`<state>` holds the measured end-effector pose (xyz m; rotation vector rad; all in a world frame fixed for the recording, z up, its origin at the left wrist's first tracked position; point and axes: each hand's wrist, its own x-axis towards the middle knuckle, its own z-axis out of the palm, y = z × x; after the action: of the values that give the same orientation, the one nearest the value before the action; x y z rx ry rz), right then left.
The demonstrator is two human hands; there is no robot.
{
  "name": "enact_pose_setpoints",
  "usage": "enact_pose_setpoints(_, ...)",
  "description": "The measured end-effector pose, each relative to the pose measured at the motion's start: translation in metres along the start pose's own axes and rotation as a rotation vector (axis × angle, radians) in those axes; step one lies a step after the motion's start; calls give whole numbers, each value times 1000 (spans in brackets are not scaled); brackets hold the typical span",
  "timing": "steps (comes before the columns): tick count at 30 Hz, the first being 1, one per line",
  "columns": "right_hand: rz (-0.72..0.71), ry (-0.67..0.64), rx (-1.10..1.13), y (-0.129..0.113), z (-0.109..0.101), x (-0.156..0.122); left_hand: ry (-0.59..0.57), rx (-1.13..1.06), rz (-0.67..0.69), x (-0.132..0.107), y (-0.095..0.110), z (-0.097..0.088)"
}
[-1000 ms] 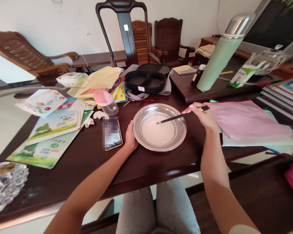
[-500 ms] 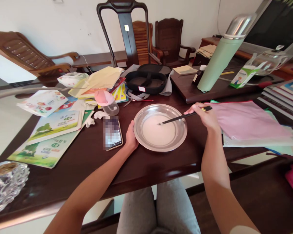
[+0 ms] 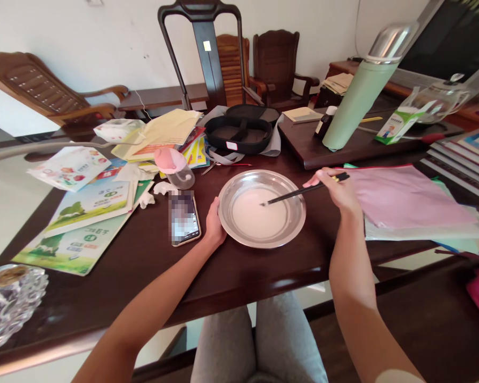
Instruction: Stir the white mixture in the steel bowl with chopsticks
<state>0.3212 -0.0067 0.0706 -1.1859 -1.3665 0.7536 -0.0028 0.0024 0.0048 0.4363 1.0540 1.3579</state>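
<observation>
A round stainless steel bowl [image 3: 263,240] stands on the dark table in front of me, with a milky white liquid [image 3: 255,218] in it. My left hand [image 3: 215,223] grips the bowl's left rim; its fingers are partly hidden by the bowl. Black chopsticks [image 3: 303,190] are held in my closed right hand [image 3: 335,189], over the bowl's right side. They slant down to the left, and their tips dip into the liquid near the middle. A phone [image 3: 184,218] lies just left of my left hand.
A pink-lidded cup [image 3: 174,166], crumpled tissue, workbooks [image 3: 80,229] and a tissue pack [image 3: 69,167] are on the left. Behind the bowl is an open black case [image 3: 239,133]. At right are a green thermos [image 3: 359,101] and a pink folder [image 3: 407,197]. A glass dish [image 3: 14,303] sits front left.
The chopstick tips have shifted slightly to the right in the liquid, and my right hand has moved a little with them. My left hand and the bowl have stayed in place.
</observation>
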Motion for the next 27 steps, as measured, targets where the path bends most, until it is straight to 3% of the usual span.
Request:
enact_pose_setpoints(3,-5,-55,22,2,-4,-1,-6,6,10,0,0,-1)
enact_pose_setpoints(6,4,-207,26,-3,7,-1,-28,7,15,0,0,-1)
enact_pose_setpoints(8,0,-236,10,-6,14,1,-39,-3,9,-1,1,0)
enact_pose_setpoints(15,-32,53,17,2,-4,-1,-11,-20,4,-1,1,1)
enact_pose_setpoints(18,-16,-65,62,1,-3,-3,-3,-12,8,-1,2,1)
enact_pose_setpoints(22,4,-271,38,-9,15,-1,-37,-28,-19,-4,4,3)
enact_pose_setpoints(24,5,-231,10,-10,18,0,-55,-31,-31,-5,5,5)
enact_pose_setpoints(27,-2,-37,-6,-5,8,0,-45,-24,-32,-6,6,6)
